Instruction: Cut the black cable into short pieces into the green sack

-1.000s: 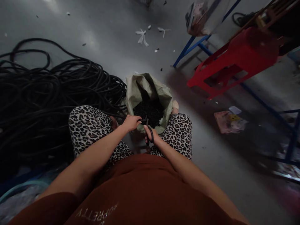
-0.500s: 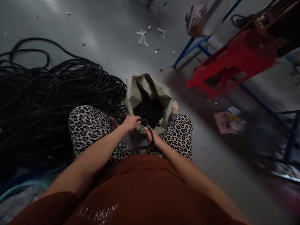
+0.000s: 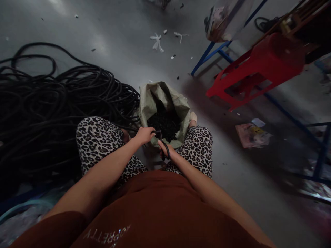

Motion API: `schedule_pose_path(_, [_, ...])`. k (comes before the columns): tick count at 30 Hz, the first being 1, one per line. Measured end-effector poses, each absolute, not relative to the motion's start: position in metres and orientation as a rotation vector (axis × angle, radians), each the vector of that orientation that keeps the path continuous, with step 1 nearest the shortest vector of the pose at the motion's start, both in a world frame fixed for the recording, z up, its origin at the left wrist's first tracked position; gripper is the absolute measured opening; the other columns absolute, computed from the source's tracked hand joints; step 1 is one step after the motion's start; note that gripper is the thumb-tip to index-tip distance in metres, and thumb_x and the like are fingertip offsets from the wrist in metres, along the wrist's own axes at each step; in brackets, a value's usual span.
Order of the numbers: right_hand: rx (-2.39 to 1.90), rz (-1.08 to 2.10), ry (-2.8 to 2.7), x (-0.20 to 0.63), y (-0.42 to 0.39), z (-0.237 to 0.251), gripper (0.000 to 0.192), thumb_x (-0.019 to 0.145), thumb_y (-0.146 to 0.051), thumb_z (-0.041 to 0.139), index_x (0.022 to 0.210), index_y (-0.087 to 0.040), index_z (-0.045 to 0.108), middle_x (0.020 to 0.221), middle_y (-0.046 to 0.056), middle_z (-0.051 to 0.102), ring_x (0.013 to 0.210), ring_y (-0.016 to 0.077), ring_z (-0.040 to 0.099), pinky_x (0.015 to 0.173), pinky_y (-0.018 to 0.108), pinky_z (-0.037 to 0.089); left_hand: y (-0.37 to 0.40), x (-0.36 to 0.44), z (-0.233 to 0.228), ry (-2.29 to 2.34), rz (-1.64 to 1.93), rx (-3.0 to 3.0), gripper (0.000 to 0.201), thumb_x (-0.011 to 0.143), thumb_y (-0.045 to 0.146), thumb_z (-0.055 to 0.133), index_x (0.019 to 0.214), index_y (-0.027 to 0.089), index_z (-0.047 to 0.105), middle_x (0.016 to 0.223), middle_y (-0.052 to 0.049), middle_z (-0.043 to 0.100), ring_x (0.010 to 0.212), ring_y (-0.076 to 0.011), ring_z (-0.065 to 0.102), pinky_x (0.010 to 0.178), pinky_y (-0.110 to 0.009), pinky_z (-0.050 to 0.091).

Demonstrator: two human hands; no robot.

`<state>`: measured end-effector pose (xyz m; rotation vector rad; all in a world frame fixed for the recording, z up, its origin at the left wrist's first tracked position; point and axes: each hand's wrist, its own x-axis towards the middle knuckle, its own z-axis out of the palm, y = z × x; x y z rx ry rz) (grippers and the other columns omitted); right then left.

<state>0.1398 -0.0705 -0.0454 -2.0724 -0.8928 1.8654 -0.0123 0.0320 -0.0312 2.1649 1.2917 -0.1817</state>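
Left hand: the left hand (image 3: 143, 134) is closed around the end of a black hose (image 3: 126, 128), which runs out to the left between the knees toward the coil (image 3: 51, 103).
Right hand: the right hand (image 3: 167, 153) has its fingers curled through the handles of scissors (image 3: 163, 147); how far the blades are parted is too dark to tell.
Key relation: the hose end pokes rightward from the left fist, its long axis across the body, and the scissors lie just beside it, pointing away from the body, crosswise to it.
Sack: an open sack (image 3: 155, 100) of black cut bits stands on the floor directly beyond both hands.
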Motion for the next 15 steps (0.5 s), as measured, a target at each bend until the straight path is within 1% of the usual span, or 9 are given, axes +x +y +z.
schedule_pose_path(5, [-2.065,1.861,-0.976,0.139,-0.0696,-0.0502,0.056,0.09,-0.064,0.038,0.071,-0.014,0.057,0.048,0.002,0.055,0.039,0.0128,0.055,0.039,0.019,0.04,0.0308,-0.0119,-0.0307,1.273,-0.193,2.187,0.03,0.089,0.031,0.051,0.114,0.022,0.065,0.111,-0.007,0.071,0.104,-0.0233,0.064,0.091,-0.033,0.043])
schedule_pose_path(10, [-2.07,1.884,-1.003,0.1381,-0.068,-0.05,0.059,0.09,-0.065,0.037,0.068,-0.013,0.057,0.048,0.004,0.056,0.042,0.0137,0.056,0.042,0.019,0.042,0.0297,-0.0122,-0.0314,1.24,-0.201,2.199,0.03,0.09,0.032,0.05,0.115,0.021,0.064,0.112,-0.007,0.07,0.107,-0.0229,0.063,0.092,-0.032,0.042])
schedule_pose_path(15, [-2.098,1.878,-1.001,0.1385,-0.0666,-0.0516,0.058,0.087,-0.067,0.039,0.067,-0.015,0.058,0.049,0.003,0.057,0.044,0.0142,0.058,0.042,0.02,0.043,0.0293,-0.0108,-0.0279,1.236,-0.212,2.181,0.029,0.09,0.032,0.051,0.114,0.023,0.064,0.115,-0.006,0.07,0.108,-0.0214,0.062,0.094,-0.031,0.041])
